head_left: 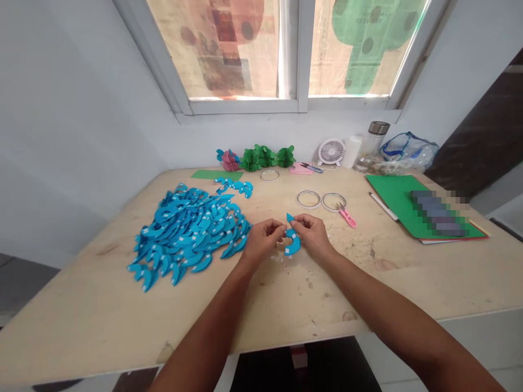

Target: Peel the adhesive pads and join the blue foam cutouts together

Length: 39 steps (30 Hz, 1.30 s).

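Right hand (312,233) is pinching a curved blue piece (294,249), which is sitting at three o'clock from the left hand (265,238). Whether those bunched left fingertips are gripping anything, I cannot tell. A blue pile (196,228) is lying at their nine o'clock; pink snips (348,217) are resting at the right's two.
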Tool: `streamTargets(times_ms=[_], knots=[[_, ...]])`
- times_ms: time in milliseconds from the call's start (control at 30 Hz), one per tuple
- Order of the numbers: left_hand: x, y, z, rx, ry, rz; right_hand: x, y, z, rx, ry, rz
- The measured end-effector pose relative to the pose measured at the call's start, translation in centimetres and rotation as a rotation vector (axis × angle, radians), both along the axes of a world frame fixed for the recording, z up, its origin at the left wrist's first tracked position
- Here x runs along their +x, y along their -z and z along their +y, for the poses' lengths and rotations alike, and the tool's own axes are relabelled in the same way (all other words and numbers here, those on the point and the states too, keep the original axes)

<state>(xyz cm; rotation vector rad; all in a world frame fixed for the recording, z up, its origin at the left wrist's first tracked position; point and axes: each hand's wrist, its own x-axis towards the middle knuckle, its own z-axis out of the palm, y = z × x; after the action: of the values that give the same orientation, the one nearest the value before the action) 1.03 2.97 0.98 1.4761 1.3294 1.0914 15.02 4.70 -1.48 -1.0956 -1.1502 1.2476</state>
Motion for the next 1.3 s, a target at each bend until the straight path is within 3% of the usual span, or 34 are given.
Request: streamTargets(times_ms=[167,300,500,767,967,1300], knots=[[0.5,0.4,-0.1,-0.111,0.087,-0.268,0.0,-0.3,-0.1,0.011,0.024,0.007],[0.6,0.8,0.1,-0.104,0.069,-0.374,0.0,-0.3,0.0,0.015,0.016,0.029],[0.3,0.8,0.5,-0.044,-0.048,-0.413,0.0,-0.5,-0.2,0.047,-0.042,0.01],[0.3,1.0,0.7,-0.02,-0.067,-0.427,0.1,0.4,0.0,0.05,-0.077,-0.05],[0.2,0.7,0.7,0.018,-0.123,-0.448,0.0,0.0,-0.2,0.065,-0.132,-0.05],[-0.5,0.8,0.8,-0.093,-0.074,-0.585,-0.6,-0.8,-0.5,0.028,-0.143,0.096]])
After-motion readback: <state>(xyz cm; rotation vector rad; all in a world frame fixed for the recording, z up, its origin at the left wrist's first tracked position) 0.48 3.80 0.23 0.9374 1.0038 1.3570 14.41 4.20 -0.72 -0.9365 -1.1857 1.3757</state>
